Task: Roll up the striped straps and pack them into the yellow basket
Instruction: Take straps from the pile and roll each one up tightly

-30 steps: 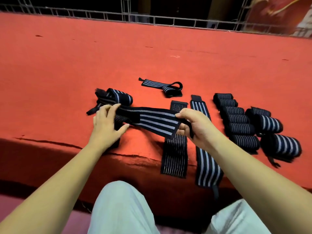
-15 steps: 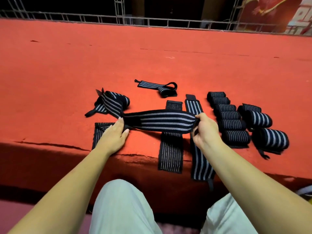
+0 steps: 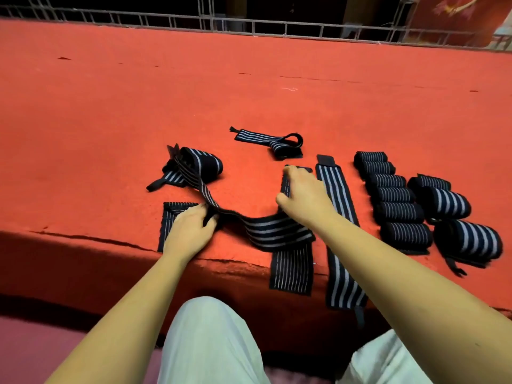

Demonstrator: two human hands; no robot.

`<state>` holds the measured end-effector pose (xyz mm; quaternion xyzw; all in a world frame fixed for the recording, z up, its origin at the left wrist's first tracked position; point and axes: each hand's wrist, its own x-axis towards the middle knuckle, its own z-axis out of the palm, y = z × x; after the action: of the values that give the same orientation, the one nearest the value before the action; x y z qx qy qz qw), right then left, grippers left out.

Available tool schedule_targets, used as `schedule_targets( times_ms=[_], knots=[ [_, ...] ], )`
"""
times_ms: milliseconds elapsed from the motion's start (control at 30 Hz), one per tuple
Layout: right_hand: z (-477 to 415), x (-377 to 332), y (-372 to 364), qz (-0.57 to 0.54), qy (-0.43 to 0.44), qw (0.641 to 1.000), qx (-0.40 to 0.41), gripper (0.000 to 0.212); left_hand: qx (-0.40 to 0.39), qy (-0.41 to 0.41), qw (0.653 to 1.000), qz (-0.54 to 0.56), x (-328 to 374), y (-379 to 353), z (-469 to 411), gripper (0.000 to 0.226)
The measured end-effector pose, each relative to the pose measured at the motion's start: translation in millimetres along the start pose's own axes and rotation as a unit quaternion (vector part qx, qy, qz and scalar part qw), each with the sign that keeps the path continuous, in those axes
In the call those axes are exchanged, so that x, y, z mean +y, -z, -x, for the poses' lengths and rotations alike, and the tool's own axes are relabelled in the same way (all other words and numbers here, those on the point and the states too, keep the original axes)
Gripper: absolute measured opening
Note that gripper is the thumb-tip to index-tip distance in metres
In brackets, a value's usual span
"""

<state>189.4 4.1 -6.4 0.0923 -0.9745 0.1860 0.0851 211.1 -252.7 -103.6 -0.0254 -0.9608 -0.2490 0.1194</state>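
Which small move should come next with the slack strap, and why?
Probably the right hand should take the free end of the slack black white-striped fabric strap and start rolling it: only the left hand pinches it, and it lies unrolled on the red carpet.

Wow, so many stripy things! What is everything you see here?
Rolled straps: nine, black-and-white striped, right side, two rows.
Flat straps: three, same stripes, near edge.
Draped strap: one, striped, centre front.
Looped strap: one, striped, farther back.
Half-rolled bundle: one, striped, left.
Platform: one, red, under everything.
Railing: one, grey metal, behind.
Trousers: white, bottom.
Left hand: one, pinching draped strap.
Right hand: one, over middle flat strap.
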Motion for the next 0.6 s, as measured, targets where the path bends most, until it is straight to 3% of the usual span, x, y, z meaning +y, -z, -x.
schedule_targets(
  times_ms=[100, 167, 300, 400, 500, 600],
  knots=[
    [-12, -43, -17, -0.078, 0.054, 0.981, -0.167, 0.065, 0.012, 0.01, 1.0, 0.014, 1, 0, 0, 0.017],
    [-15, -62, -36, -0.035, 0.071, 0.97, -0.228, 0.055, 0.019, 0.016, 0.999, 0.029, 1, 2, 1, 0.015],
    [-27, -59, -48, -0.072, 0.082, 0.98, -0.165, 0.026, 0.018, 0.025, 0.998, 0.052, -2, 0, 1, 0.027],
    [-33, -42, -33, -0.172, -0.004, 0.977, -0.123, 0.032, 0.011, 0.024, 0.998, 0.054, -7, -3, -1, 0.044],
    [-37, -16, -11, -0.278, -0.088, 0.956, -0.041, 0.036, 0.007, 0.02, 0.999, 0.034, -5, -4, -2, 0.047],
    [-24, -2, 16, -0.36, -0.097, 0.924, -0.08, 0.037, 0.014, 0.019, 0.999, 0.022, -4, -4, -1, 0.047]
  ],
)
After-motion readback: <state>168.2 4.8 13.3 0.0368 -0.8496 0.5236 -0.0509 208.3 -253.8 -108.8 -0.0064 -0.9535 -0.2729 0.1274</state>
